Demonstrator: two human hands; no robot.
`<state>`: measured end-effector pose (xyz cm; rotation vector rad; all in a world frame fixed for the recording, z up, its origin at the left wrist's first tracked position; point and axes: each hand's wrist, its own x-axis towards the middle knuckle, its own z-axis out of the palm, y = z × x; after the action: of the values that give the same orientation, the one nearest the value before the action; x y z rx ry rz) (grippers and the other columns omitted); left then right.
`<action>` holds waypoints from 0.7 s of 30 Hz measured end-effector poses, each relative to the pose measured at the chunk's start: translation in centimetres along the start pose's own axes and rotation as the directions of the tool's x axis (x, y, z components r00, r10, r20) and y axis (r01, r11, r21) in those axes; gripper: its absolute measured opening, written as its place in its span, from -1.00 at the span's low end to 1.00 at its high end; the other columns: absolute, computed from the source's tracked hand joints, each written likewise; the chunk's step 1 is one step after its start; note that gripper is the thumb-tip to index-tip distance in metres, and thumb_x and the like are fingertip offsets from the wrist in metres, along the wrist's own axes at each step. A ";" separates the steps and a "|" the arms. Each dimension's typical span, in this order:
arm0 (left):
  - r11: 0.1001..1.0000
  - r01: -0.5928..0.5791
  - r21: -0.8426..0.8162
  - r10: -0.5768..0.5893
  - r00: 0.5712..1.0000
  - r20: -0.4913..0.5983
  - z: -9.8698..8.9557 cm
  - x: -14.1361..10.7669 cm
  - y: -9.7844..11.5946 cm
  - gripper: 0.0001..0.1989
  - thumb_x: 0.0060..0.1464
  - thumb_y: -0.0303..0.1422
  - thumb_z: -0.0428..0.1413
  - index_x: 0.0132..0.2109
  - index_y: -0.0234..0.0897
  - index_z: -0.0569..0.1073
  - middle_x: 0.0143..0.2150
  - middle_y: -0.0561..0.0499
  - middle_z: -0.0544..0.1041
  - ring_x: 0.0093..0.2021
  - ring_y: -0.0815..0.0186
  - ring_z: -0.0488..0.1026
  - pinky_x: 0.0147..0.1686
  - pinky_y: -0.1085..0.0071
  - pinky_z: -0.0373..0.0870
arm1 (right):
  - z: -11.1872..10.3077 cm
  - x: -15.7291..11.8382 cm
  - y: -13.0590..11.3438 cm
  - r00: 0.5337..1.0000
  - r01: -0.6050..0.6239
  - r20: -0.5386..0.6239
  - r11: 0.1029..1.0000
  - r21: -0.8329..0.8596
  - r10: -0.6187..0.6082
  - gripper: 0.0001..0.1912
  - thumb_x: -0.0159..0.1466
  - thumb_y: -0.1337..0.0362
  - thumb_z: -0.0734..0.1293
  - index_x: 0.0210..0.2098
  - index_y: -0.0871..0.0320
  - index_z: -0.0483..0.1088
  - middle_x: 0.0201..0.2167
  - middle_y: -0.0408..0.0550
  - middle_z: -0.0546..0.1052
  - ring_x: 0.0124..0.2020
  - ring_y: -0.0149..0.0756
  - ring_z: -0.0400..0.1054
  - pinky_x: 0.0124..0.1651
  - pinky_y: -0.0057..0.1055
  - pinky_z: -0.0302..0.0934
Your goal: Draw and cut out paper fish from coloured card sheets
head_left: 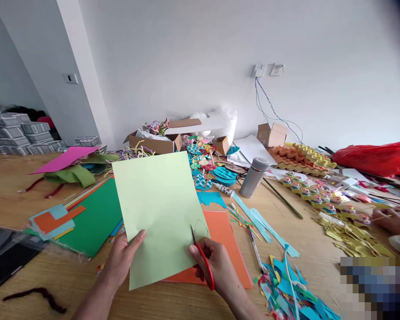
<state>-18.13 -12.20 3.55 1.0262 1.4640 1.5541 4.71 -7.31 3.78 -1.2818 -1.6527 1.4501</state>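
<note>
A pale green sheet of paper (156, 200) is held up above the table, tilted toward me. My left hand (122, 255) grips its left edge, thumb on the front and the other fingers behind. A pencil-like outline of a small rounded shape shows near the sheet's right edge. My right hand (213, 264) holds red-handled scissors (205, 262) by the right edge, their dark blade pointing up across the paper beside that outline. Whether the blades are apart is hard to see. Below the sheet lies an orange sheet (222, 244) on the table.
Blue paper scraps (296, 284) are heaped at front right. A grey bottle (254, 178) stands behind the orange sheet. Green paper (96, 218) lies at left, and a brown pipe cleaner (36, 295) at front left. Another person's hand (393, 220) is at far right, near egg-carton pieces (326, 198).
</note>
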 end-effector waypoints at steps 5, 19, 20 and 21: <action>1.000 0.011 -0.021 -0.011 1.000 0.010 -0.1 0.0 -0.3 -0.40 -0.01 -0.10 0.18 0.14 -0.31 0.36 0.04 -0.17 0.49 0.01 -0.01 0.44 -0.01 0.20 0.39 | 0.0 -0.1 -0.1 1.000 -0.026 -0.010 1.000 0.015 0.027 -0.51 0.08 -0.14 0.34 -0.54 0.16 0.17 -0.68 -0.22 0.34 -0.72 -0.46 0.29 -0.72 -0.60 0.01; 1.000 -0.013 -0.015 0.013 1.000 -0.021 -0.1 0.1 -0.4 -0.43 -0.01 -0.10 0.19 0.10 -0.30 0.41 0.03 -0.16 0.50 0.03 0.01 0.43 0.03 0.23 0.36 | 0.0 0.0 0.0 0.998 -0.005 0.063 0.997 0.077 0.000 -0.51 0.10 -0.15 0.32 -0.53 0.16 0.17 -0.70 -0.20 0.36 -0.72 -0.44 0.31 -0.73 -0.61 0.00; 1.000 -0.012 -0.011 0.012 1.000 -0.025 -0.1 0.1 -0.4 -0.43 -0.02 -0.10 0.19 0.10 -0.30 0.40 0.02 -0.15 0.50 0.02 0.01 0.43 0.02 0.23 0.37 | 0.0 0.1 0.0 0.998 -0.016 0.063 0.997 0.070 0.011 -0.50 0.10 -0.16 0.32 -0.53 0.16 0.17 -0.70 -0.19 0.37 -0.72 -0.44 0.31 -0.73 -0.61 0.00; 1.000 -0.010 -0.004 0.010 1.000 -0.026 -0.1 0.1 -0.5 -0.43 -0.02 -0.10 0.19 0.10 -0.30 0.40 0.02 -0.15 0.51 0.02 0.01 0.43 0.01 0.24 0.37 | 0.0 0.1 0.0 0.998 -0.025 0.065 0.998 0.063 0.021 -0.50 0.09 -0.16 0.31 -0.53 0.16 0.17 -0.70 -0.19 0.37 -0.72 -0.44 0.30 -0.73 -0.61 0.01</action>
<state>-18.27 -12.09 3.08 1.0159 1.4742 1.5824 4.70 -7.21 3.76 -1.2353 -1.6243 1.5602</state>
